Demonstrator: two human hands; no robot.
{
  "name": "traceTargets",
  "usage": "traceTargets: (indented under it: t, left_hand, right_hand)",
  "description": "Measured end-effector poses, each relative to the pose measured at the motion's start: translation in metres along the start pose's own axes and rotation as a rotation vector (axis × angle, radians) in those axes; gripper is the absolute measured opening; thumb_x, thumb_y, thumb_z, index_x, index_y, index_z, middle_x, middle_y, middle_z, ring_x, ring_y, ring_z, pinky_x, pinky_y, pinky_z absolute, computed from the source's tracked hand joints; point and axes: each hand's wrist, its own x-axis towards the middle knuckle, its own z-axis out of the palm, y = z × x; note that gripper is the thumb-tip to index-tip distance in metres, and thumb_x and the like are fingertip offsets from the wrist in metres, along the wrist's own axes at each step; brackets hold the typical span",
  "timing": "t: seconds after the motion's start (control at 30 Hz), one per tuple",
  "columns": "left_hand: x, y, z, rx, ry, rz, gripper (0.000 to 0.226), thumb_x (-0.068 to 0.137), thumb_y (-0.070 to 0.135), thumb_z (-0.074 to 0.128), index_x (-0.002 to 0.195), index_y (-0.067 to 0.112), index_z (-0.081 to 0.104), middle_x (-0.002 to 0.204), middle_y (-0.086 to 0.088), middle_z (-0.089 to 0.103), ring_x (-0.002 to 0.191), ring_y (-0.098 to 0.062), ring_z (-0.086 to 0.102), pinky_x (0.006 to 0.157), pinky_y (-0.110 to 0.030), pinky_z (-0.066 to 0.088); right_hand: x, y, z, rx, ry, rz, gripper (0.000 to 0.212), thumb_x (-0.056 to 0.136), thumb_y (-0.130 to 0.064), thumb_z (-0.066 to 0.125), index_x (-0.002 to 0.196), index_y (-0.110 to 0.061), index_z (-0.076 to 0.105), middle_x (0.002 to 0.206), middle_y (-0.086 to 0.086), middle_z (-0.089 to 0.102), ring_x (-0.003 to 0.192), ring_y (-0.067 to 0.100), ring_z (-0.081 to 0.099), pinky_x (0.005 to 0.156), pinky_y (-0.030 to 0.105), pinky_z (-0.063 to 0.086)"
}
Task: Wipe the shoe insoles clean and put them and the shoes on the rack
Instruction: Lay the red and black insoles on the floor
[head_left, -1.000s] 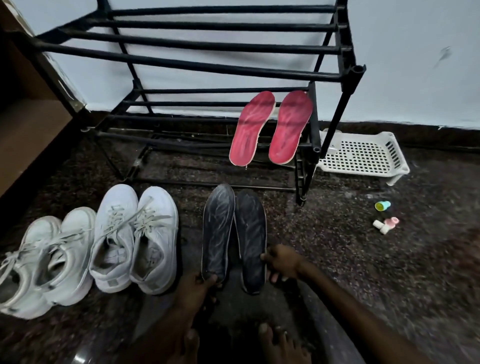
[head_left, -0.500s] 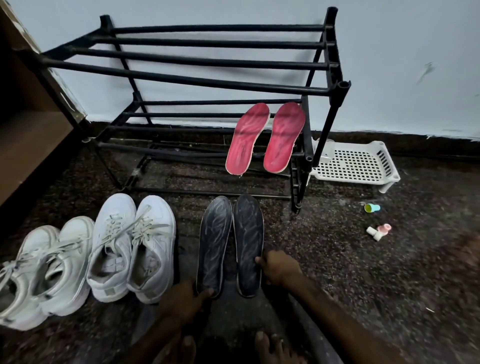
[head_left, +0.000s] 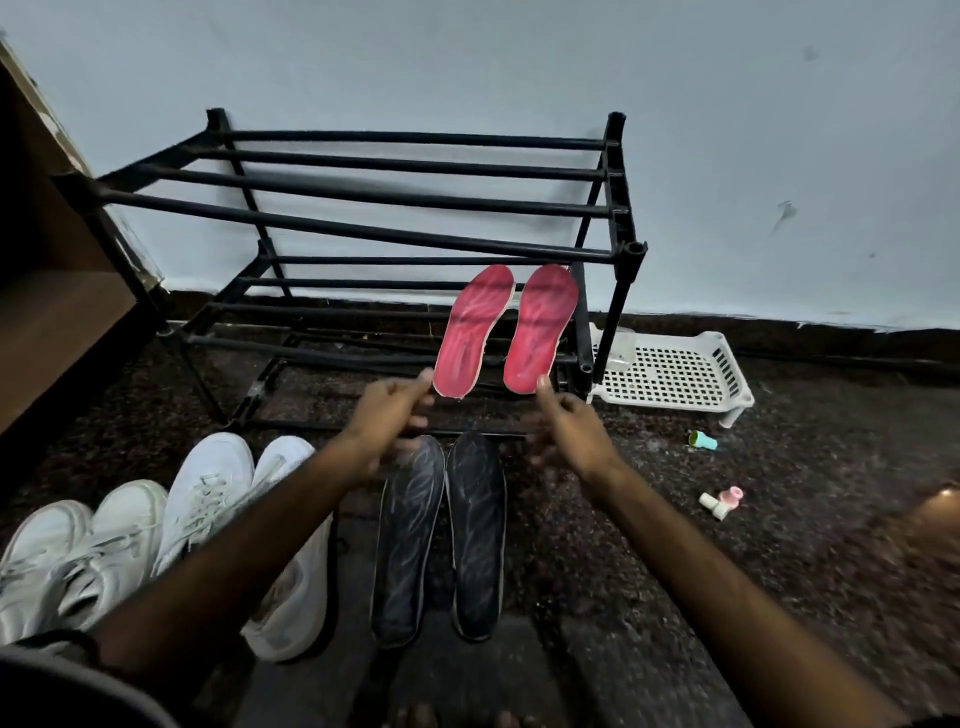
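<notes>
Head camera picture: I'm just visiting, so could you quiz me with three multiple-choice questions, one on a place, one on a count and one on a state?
1. Where on the rack do the red insoles rest?
A) top bars B) lower bars C) hung from a post
2. How many white shoes are on the floor?
A) two B) three C) four
3. How do the black insoles lie?
A) flat, side by side B) stacked C) rolled up

Answers: 1 B, they lean across the lower bars at the right end. 2 C, two pairs stand at the left. 3 A, both lie flat beside each other.
</notes>
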Motion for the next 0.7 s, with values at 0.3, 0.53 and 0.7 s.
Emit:
traceTargets:
  t: [0.3, 0.53, 0.7]
  left_hand:
    - [0.049, 0.025, 0.042, -0.065, 0.072, -0.032, 0.016, 0.092, 0.026, 0.067, 0.085, 0.014, 0.058, 0.078, -0.008, 0.066, 0.048, -0.011, 0.062, 0.036, -0.022, 0.049]
    - [0.021, 0.017, 0.048, -0.023, -0.064, -0.008, 0.017, 0.093, 0.017, 0.065, 0.108, 0.011, 0.059, 0.079, -0.009, 0.07, 0.047, -0.009, 0.064, 0.041, -0.023, 0.052]
    - [-0.019, -0.003, 0.047, 0.049, -0.184, -0.002, 0.026, 0.093, 0.011, 0.063, 0.116, 0.014, 0.05, 0.067, -0.006, 0.073, 0.051, -0.016, 0.068, 0.04, -0.024, 0.05]
  right_hand:
    - [0.046, -0.017, 0.011, 0.058, 0.127, 0.037, 0.034, 0.099, -0.034, 0.055, 0.079, -0.007, 0.063, 0.081, 0.015, 0.074, 0.053, 0.021, 0.062, 0.051, 0.032, 0.055]
    - [0.034, 0.002, 0.007, 0.057, 0.195, -0.008, 0.026, 0.098, -0.02, 0.056, 0.074, -0.01, 0.058, 0.063, 0.012, 0.068, 0.049, 0.021, 0.063, 0.052, 0.034, 0.057]
    - [0.001, 0.029, -0.003, 0.09, 0.177, -0.104, 0.007, 0.096, -0.014, 0.059, 0.093, -0.011, 0.064, 0.07, 0.016, 0.071, 0.054, 0.024, 0.066, 0.061, 0.041, 0.06]
